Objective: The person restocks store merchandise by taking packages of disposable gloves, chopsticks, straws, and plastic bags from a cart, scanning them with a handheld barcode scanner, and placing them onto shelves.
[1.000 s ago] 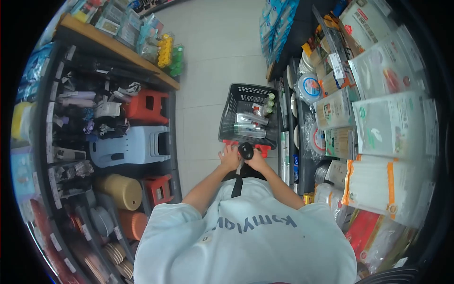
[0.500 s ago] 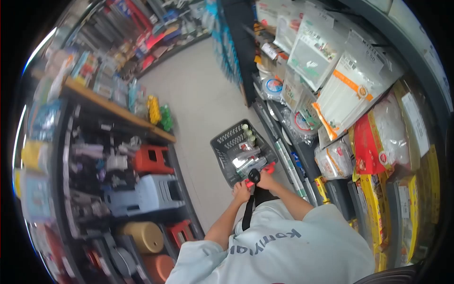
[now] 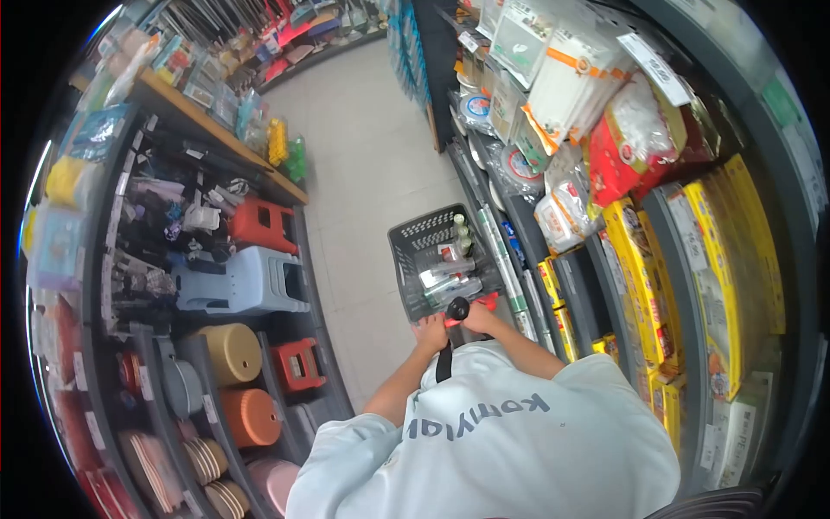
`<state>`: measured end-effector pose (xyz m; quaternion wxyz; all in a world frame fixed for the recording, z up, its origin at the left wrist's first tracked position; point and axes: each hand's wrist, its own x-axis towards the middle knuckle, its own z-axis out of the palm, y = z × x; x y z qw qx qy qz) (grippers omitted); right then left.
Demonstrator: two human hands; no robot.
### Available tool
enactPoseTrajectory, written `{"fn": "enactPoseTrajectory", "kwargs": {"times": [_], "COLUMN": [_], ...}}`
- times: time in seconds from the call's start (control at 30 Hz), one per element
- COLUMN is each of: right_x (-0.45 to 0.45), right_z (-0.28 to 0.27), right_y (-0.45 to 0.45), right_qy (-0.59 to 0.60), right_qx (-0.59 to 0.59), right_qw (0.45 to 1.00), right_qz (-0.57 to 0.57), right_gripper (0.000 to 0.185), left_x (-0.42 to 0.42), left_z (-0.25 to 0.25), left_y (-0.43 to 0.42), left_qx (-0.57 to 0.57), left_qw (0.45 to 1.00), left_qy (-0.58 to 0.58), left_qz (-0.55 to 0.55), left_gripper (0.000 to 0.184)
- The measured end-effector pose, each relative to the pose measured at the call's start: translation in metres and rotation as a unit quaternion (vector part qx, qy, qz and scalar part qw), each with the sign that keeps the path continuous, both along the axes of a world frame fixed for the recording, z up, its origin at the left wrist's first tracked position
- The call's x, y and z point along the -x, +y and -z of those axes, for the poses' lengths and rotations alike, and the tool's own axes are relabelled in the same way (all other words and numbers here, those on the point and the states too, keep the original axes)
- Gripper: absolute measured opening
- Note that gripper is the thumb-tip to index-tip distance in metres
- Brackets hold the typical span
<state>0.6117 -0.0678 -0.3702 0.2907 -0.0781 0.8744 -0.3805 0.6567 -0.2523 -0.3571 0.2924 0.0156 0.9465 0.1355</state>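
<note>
A dark grey shopping basket (image 3: 403, 259) with slotted sides is right in front of me in the aisle. Several bottles with pale green caps (image 3: 461, 232) and clear plastic packages (image 3: 454, 285) lie inside it. At its near side runs a red handle (image 3: 491, 301). My left hand (image 3: 430, 331) is closed around the handle's left part, and my right hand (image 3: 478, 318) is closed on it further right. Between them sits a black round object (image 3: 457, 309), with a black strap (image 3: 444, 363) hanging down toward my shirt. Most of the handle is hidden by my hands.
On the left, a shelf holds a light blue stool (image 3: 246, 278), a red stool (image 3: 264, 225) and round tan and orange stools. Close on the right, shelves carry yellow boxes (image 3: 640, 277) and bagged goods (image 3: 575, 78). The grey floor (image 3: 346, 147) runs ahead between them.
The shelves on both sides have slid toward me, so I have moved forward along the aisle with the basket. Both hands stay on the handle.
</note>
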Motion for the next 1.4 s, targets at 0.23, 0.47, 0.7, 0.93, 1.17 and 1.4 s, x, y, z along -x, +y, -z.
{"fn": "enactPoseTrajectory", "kwargs": {"times": [0.23,0.47,0.7,0.93,1.17,1.4], "right_x": [-0.070,-0.136,-0.190,-0.268,-0.396,-0.458], "right_z": [-0.036,0.020,0.004,-0.004,0.023,-0.006], "right_y": [0.044,0.053,0.064,0.069,0.061,0.065], "right_qy": [-0.222,-0.011,-0.019,-0.055,0.040,-0.075], "right_qx": [0.188,0.045,-0.031,-0.070,-0.066,-0.047], "right_qw": [0.937,0.974,0.972,0.956,0.952,0.981], "right_qz": [0.191,0.224,0.231,0.280,0.297,0.172], "right_gripper": [0.018,0.024,0.035,0.034,0.028,0.037], "left_x": [-0.070,-0.144,-0.209,-0.288,-0.374,-0.447], "left_z": [0.009,-0.001,0.010,0.013,0.008,-0.002], "left_y": [0.075,0.094,0.095,0.074,0.063,0.065], "left_qx": [-0.083,-0.154,-0.118,-0.162,-0.165,-0.088], "left_qw": [0.994,0.980,0.989,0.982,0.986,0.995], "left_qy": [0.040,0.096,0.078,0.075,0.006,0.040], "left_qz": [-0.059,-0.079,-0.049,-0.068,-0.039,-0.020], "left_gripper": [0.039,0.041,0.040,0.040,0.054,0.049]}}
